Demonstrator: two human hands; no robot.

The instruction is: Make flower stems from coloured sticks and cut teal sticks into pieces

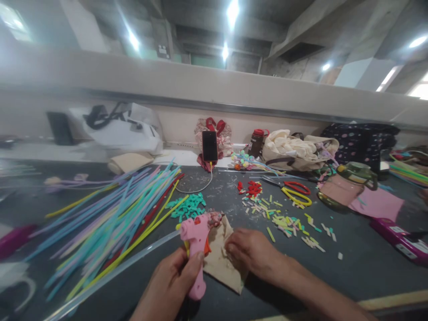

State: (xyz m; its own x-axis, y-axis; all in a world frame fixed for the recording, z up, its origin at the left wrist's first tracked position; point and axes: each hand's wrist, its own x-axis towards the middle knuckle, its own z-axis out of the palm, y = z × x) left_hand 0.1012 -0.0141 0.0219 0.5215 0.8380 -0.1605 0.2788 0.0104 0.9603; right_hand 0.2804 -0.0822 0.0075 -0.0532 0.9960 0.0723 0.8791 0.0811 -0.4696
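A pink glue gun (197, 240) with an orange trigger is gripped in my left hand (170, 278), its nozzle pointing up and right. A long clear glue stick (133, 265) runs from its back toward the lower left. Under the nozzle lies a crumpled beige paper or cloth piece (222, 263). My right hand (249, 252) rests on the right side of that piece with its fingers pressed together; what they hold, if anything, is hidden. Just behind the glue gun is a pile of small teal pieces (187, 206).
Colored fuzzy stems (110, 223) spread across the left. Small red pieces (250, 189) and yellow pieces (287, 223) lie right of center near scissors (296, 196). Farther back stand a phone (209, 146), a bottle (257, 142) and bags. A green-lidded jug (344, 185) is at the right.
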